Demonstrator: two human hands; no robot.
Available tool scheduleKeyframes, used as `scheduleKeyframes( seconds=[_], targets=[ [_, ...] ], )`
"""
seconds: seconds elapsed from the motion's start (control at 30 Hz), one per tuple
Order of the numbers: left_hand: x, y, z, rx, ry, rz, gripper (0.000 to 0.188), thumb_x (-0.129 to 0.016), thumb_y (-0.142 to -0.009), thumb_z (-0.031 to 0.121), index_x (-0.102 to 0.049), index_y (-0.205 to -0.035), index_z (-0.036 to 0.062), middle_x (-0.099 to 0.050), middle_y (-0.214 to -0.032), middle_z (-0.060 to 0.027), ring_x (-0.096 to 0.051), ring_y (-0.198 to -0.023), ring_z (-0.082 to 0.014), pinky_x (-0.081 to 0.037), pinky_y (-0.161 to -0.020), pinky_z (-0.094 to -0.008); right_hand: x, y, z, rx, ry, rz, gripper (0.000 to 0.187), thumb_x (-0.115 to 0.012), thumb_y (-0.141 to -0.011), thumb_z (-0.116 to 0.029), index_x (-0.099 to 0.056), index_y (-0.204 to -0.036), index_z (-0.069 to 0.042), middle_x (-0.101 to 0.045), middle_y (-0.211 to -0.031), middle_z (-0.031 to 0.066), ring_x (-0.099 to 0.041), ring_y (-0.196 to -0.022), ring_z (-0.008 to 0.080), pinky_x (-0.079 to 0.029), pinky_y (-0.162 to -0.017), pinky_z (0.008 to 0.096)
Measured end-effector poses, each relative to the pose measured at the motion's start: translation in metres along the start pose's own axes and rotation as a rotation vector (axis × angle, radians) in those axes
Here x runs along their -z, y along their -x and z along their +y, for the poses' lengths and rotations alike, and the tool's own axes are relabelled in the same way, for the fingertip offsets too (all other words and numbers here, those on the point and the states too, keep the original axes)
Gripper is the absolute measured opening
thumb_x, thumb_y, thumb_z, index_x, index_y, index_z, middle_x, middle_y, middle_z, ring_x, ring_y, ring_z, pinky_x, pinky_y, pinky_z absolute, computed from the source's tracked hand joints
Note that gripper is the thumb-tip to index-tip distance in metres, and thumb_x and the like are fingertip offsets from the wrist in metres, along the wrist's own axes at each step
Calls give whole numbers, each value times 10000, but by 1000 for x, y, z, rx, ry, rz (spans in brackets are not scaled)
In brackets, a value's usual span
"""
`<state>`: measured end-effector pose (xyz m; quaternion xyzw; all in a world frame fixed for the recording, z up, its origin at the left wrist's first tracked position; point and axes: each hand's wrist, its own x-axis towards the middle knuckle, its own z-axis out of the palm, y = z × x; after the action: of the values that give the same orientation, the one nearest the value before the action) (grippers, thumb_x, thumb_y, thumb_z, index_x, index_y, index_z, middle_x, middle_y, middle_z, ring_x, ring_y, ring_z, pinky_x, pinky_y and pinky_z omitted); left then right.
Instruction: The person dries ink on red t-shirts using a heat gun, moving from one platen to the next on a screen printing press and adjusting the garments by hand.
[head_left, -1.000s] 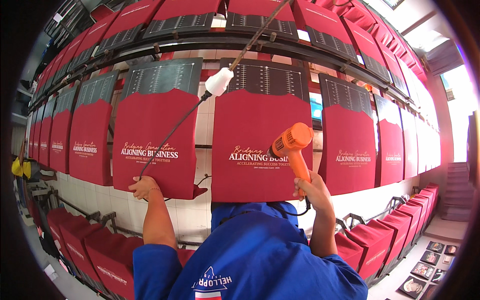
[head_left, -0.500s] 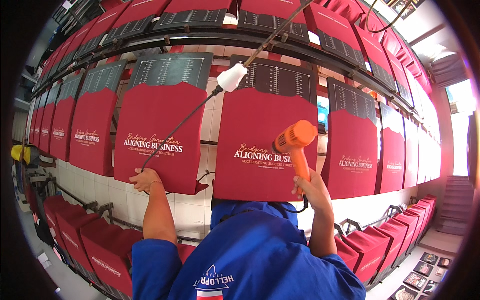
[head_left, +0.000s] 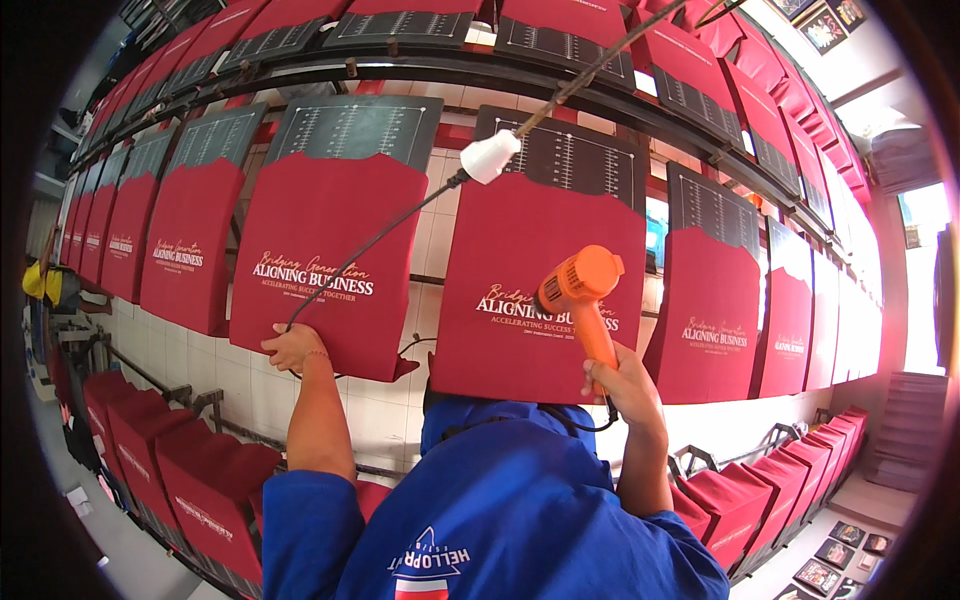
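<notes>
My right hand is wrapped round the handle of an orange hair dryer. Its dark nozzle end is over the white and gold print on a dark red shirt, stretched on a black board with white ruler marks. At the lower left, my left hand is closed round a thin black cord, beside the bottom edge of another printed red shirt. From this hand the cord rises to a white plug connector hanging above the boards.
More shirts on boards run along the row to both sides, such as one at the right. Beyond a dark metal rail lies another row. Red-covered boards also stand behind me on both sides. A brown rod hangs overhead.
The hair dryer has moved left across the print, uncovering the right end of the lettering. My left hand stays on the cord. The whole view has shifted and tilted slightly.
</notes>
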<state>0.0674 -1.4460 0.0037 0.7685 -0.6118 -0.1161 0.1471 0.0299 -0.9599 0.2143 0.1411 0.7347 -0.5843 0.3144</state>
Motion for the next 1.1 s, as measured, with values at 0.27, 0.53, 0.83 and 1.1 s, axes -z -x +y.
scheduleKeyframes(
  seconds=[0.27, 0.53, 0.83, 1.1],
  targets=[
    [-1, 1, 1, -5, -53, 17, 576, -406, -1026, 452, -369, -1399, 14, -486, -1223, -314, -541, -1144, -447, -533, -857, -549, -3, -6, 0, 4, 9, -35, 233, -627, -921, -143, -594, -1089, 14, -612, -726, 34, -604, -622, 96, -481, -533, 244],
    [1, 2, 1, -1, -48, 12, 575, -413, -1025, 450, -370, -1398, 14, -489, -1227, -313, -541, -1145, -442, -532, -854, -542, -8, -7, -10, -44, 31, -64, 230, -619, -929, -154, -586, -1079, 17, -619, -709, 44, -601, -609, 102, -478, -530, 252],
    [-1, -1, -1, 7, 10, 4, 608, -428, -1017, 459, -352, -1412, 3, -476, -1249, -338, -513, -1178, -469, -505, -899, -565, -7, -10, -12, -36, 68, -180, 274, -615, -926, -150, -573, -1122, 37, -616, -719, 40, -598, -596, 107, -473, -517, 246],
    [-1, 1, 1, 4, -41, 43, 570, -439, -1020, 440, -371, -1386, 7, -489, -1222, -312, -538, -1145, -447, -525, -864, -550, -19, -17, -17, -18, 77, -101, 200, -612, -931, -142, -590, -1054, 14, -615, -763, 34, -627, -624, 115, -498, -525, 240]
  ],
)
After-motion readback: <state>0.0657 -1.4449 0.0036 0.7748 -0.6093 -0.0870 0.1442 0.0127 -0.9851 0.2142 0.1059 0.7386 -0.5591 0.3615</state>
